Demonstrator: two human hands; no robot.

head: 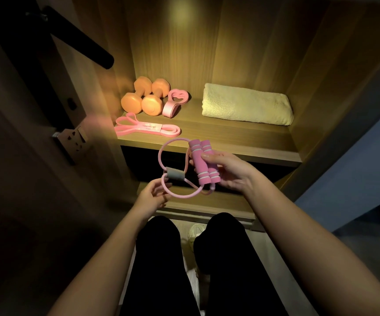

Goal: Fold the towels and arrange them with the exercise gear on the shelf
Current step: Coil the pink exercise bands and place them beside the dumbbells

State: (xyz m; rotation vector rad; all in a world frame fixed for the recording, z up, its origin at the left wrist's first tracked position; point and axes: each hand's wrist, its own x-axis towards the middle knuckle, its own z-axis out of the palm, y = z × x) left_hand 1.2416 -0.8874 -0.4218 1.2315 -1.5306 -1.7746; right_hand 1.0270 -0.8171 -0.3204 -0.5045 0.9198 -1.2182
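From the head camera I see my right hand (225, 172) with fingers curled around the two pink foam handles (204, 163) of a figure-eight resistance tube (173, 172). My left hand (153, 195) pinches the tube's lower loop just below its grey centre sleeve (175, 175). Beyond my fingertips, on the lit shelf (218, 135), lie a folded cream towel (246, 104), two orange dumbbells (144, 95) and a flat pink band (147, 128).

Lit wooden shelf (207, 137), two orange dumbbells (144, 96) side by side at back left, pink heart-shaped grip ring (175, 102) just beside them, flat pink resistance band (147, 128) near front left edge, folded cream towel (247, 104) at right, well apart
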